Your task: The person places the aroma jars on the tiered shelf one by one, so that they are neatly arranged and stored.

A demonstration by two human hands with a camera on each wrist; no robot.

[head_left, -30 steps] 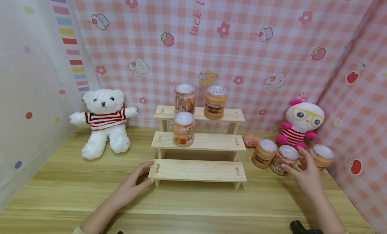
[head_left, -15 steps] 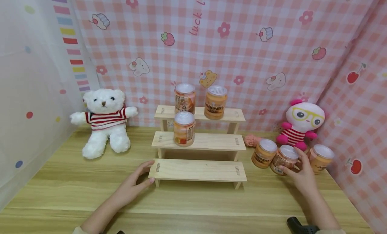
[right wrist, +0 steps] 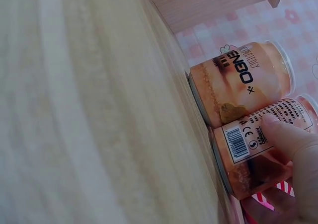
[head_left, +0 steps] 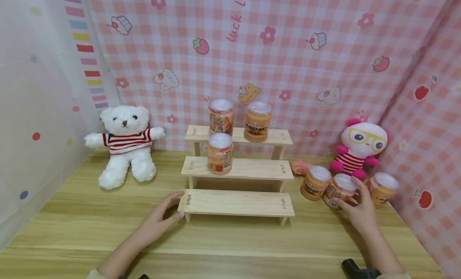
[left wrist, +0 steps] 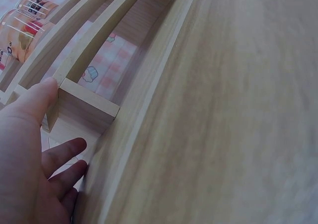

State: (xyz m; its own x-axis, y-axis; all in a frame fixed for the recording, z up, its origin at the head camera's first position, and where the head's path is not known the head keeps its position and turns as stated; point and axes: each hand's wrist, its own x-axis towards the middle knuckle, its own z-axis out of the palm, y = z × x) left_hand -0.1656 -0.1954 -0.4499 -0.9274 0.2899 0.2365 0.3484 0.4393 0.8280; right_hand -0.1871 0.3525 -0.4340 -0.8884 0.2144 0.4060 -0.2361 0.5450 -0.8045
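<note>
Our right hand [head_left: 360,209] has closed in, gripping the middle orange labelled can [head_left: 338,190]; our left hand [head_left: 160,217], fingers relaxed, is touching the pale wooden three-step shelf [head_left: 235,202].

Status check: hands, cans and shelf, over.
Left hand steadies the shelf corner. Right hand grips the middle can on the table. Neighbour cans close on both sides.

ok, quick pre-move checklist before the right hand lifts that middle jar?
1. Right hand grips the middle jar: ok, thumb and fingers curl round it.
2. Neighbour jar clear of it: not ok, the two touch.
3. Left hand touches the wooden stand at its left end: ok.
4. Free spot on the bottom step: ok, bare.
5. Middle jar's lid sealed: cannot tell.
</note>
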